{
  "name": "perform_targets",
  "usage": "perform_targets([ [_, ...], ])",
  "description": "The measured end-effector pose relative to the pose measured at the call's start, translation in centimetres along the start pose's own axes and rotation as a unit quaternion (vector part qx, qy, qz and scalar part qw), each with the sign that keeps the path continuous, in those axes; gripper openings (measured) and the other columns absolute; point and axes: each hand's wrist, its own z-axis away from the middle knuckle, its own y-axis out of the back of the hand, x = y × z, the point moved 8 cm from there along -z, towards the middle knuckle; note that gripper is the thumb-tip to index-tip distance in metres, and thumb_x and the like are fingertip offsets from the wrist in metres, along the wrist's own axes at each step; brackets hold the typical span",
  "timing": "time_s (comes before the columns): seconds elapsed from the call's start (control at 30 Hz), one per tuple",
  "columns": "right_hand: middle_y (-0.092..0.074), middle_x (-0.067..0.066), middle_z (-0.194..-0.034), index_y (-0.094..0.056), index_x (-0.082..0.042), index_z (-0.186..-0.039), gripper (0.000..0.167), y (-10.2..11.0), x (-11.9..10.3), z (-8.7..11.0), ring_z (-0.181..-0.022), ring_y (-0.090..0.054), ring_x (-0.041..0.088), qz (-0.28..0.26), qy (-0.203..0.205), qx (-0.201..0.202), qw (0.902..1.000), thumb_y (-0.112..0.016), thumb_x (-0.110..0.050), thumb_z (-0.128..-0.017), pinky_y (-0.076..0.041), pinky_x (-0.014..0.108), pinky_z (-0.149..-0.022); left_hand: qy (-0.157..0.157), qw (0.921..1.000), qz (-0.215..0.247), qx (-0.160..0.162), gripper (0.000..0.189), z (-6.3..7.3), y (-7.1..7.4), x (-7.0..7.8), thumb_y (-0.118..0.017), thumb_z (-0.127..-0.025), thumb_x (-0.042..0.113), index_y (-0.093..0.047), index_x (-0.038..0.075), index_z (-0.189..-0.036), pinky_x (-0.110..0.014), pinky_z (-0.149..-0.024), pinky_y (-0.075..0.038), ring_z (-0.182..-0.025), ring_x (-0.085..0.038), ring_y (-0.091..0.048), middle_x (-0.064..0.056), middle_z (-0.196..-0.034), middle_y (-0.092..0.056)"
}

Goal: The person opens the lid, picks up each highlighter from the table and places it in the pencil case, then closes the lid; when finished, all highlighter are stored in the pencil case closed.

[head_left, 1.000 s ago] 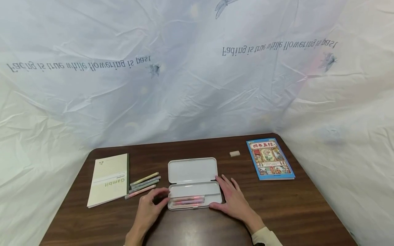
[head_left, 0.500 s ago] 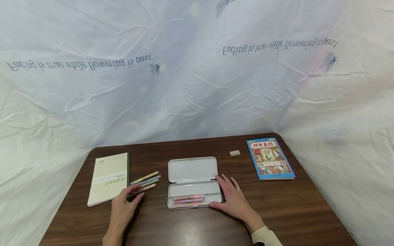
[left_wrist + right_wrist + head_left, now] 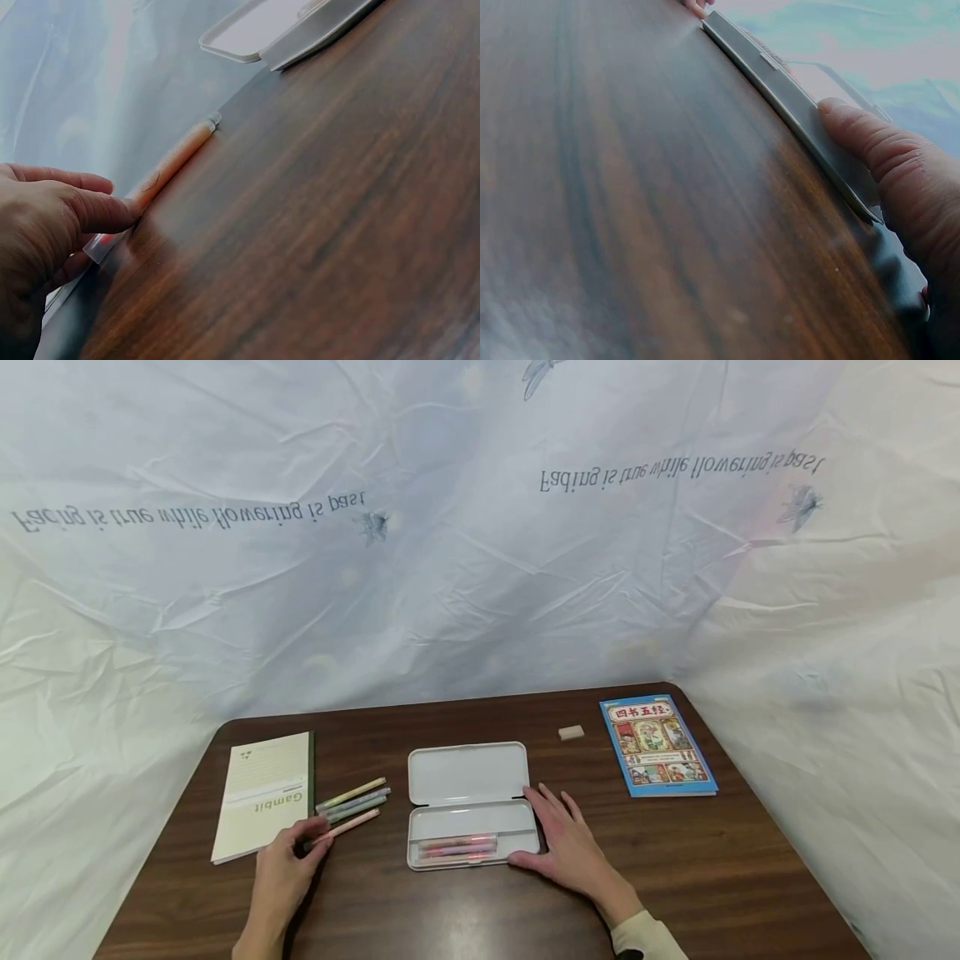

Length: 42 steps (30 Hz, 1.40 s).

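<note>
My left hand (image 3: 287, 864) pinches the near-left end of an orange-pink pen (image 3: 356, 822) on the table. In the left wrist view the thumb and fingers close on the orange pen (image 3: 176, 161), its other end pointing toward the case. Several yellow and grey-green pens (image 3: 358, 802) lie just behind it. A white pencil case (image 3: 517, 843) lies opened flat, lid at the back, with several pinkish pens (image 3: 457, 846) in its front compartment. My right hand (image 3: 572, 852) rests spread at the case's right end, thumb (image 3: 847, 124) against the front rim, forefinger by the hinge corner.
A cream notebook (image 3: 262, 797) lies left of the loose pens. Behind the case to the right are a small whitish eraser (image 3: 571, 733) and a blue-bordered book (image 3: 658, 745). A pale printed cloth (image 3: 450, 568) hangs beyond the table.
My left hand has gone from the case's left end leftward to the loose pens and now holds the orange-pink pen's end. The right hand has stayed at the case.
</note>
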Motion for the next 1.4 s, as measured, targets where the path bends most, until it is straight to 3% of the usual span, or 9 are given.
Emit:
perform_targets([
  [0.87,-0.048,0.01,-0.163,-0.039,-0.011,-0.163,0.107,0.0,-0.1,0.0,-0.157,-0.032,0.031,0.002,-0.003,-0.002,1.0,-0.077,-0.071,-0.083,-0.015,0.06,-0.127,0.006,0.9998,0.012,0.012,0.029,0.0,0.1,1.0,-0.093,-0.076,-0.002,-0.081,0.01,-0.099,-0.004,-0.084,-0.041,-0.087,-0.013,-0.075,0.002,-0.088,-0.08],
  [1.17,-0.047,0.01,-0.163,-0.038,-0.012,-0.163,0.107,-0.1,-0.1,0.1,-0.158,-0.031,0.03,-0.006,-0.002,-0.005,1.0,-0.077,-0.07,-0.083,-0.014,0.059,-0.127,-0.041,0.9978,0.049,0.02,0.032,-0.2,-0.6,3.7,-0.093,-0.073,-0.007,-0.08,0.007,-0.098,-0.004,-0.082,-0.045,-0.085,-0.008,-0.074,0.001,-0.088,-0.08],
  [1.4,-0.048,0.009,-0.163,-0.039,-0.012,-0.163,0.107,0.0,-0.1,0.1,-0.157,-0.032,0.03,-0.001,-0.002,-0.001,1.0,-0.077,-0.071,-0.082,-0.015,0.06,-0.127,-0.097,0.9917,0.083,0.012,0.034,-0.4,-2.4,6.6,-0.092,-0.071,-0.011,-0.079,0.005,-0.098,-0.007,-0.08,-0.049,-0.083,-0.013,-0.074,0.0,-0.09,-0.079],
])
